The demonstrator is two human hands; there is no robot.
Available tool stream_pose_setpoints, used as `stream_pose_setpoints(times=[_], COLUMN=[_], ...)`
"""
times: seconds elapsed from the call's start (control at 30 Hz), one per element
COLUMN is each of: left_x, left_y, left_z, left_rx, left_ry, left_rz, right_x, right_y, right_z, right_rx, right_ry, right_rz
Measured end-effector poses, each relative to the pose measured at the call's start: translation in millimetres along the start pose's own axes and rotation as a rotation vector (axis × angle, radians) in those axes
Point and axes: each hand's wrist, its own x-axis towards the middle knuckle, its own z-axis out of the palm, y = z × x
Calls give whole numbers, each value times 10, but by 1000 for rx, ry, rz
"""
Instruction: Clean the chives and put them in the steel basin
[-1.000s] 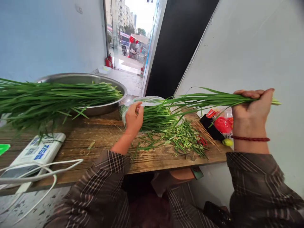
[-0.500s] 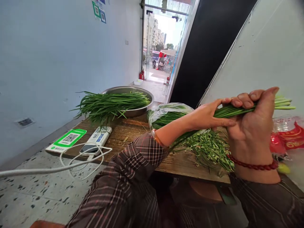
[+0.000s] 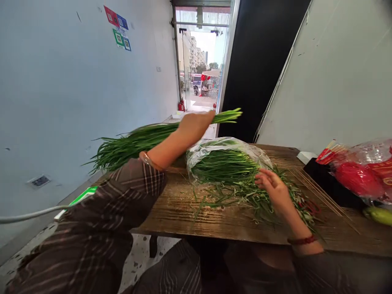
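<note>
My left hand point(image 3: 196, 127) is closed around a bunch of garlic chives point(image 3: 228, 116), pale stalk ends sticking out to the right. It is raised at the metal basin, which is now mostly hidden behind the arm and the leaves. More long green chives point(image 3: 122, 151) hang over the basin's left side. My right hand point(image 3: 275, 192), fingers loosely bent and apart, holds nothing. It hovers by the right end of the chives point(image 3: 225, 165) lying in a clear plastic bag point(image 3: 193, 159). Below it spreads a heap of leafy trimmings point(image 3: 260, 202).
Everything stands on a wooden table point(image 3: 183, 214). On the right lie thin wooden sticks point(image 3: 318, 192), a black box point(image 3: 324, 183), red plastic-wrapped packages point(image 3: 358, 175) and a yellow-green fruit point(image 3: 379, 214). A green-and-white card point(image 3: 81, 197) sits at the left edge, near a white cable point(image 3: 33, 215).
My left hand has carried the chive bunch left to the basin. My right hand has let go of the bunch and come down toward the bagged chives. The view has shifted right.
</note>
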Motion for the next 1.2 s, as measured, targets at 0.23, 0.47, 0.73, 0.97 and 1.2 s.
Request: stream_pose_setpoints(times=[0.23, 0.47, 0.73, 0.97, 1.2], left_x=[68, -337, -421, -342, -621], left_y=[-1380, -1791, -1645, -481, 501], left_z=[677, 1443, 1538, 1239, 1474], left_rx=[149, 124, 83, -131, -482], left_ry=[-127, -368, -210, -77, -133], left_rz=[-280, -469, -347, -93, 48], right_x=[-365, -435, -482, -534, -455], right_y=[795, 876, 895, 836, 454], right_z=[-256, -284, -322, -340, -314], right_rx=[-301, -497, -513, -742, -683], right_ry=[-70, -37, 16, -6, -8], right_rz=[74, 4, -24, -370, -400])
